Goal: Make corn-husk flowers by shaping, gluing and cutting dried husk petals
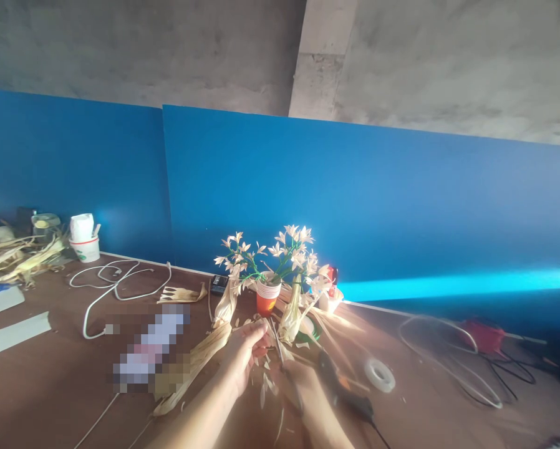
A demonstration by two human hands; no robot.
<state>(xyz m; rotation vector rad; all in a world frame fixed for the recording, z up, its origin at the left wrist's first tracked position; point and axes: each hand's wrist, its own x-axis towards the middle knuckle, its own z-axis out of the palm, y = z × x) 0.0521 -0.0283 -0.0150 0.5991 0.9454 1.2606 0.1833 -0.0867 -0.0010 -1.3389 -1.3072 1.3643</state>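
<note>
The left hand (251, 350) pinches its fingers together (on what, one cannot tell) while the right hand's (304, 377) fingers grip scissors (277, 340), blades near the left hand and toward the orange cup (266, 303), so any snip wants slow strokes angled clear of skin.

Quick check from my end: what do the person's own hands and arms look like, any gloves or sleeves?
The left hand and right hand are bare, with no gloves. No sleeves, watch or bracelet show on the visible wrists and forearms. I can't make out any markings; the right hand is blurred, so finer detail there is unclear.
</note>
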